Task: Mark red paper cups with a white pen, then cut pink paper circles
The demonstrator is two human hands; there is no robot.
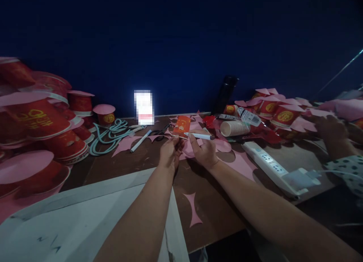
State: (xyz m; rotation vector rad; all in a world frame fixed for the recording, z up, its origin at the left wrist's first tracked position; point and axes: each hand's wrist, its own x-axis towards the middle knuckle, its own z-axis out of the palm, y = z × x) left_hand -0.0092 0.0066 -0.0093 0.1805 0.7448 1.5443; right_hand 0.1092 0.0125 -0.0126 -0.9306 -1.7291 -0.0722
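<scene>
— Starting from far left?
— Red paper cups [58,139], heaped high, several capped with pink discs [104,109]. Then a coiled pale-blue cable [109,139], a bright screen [143,107] (blurred past reading), and a white pen [141,141] lying loose on the brown table [211,216].
— Next, at the left hand [169,152]?
— Drawn together, pinching the near rim of an orange-red cup [182,125], just ahead, over pink paper scraps [242,164].
— And the right hand [205,152]?
— Clamped on a white marker [202,136], with tip leftward, near the cup; touching or not, cannot tell.
— Farther right?
— A tilted black bottle [227,92], nested paper cups [234,129], a white power strip [268,160] with charger [301,179], more red cups [286,116], finally another person's hand [334,131] and dotted sleeve [346,168].
</scene>
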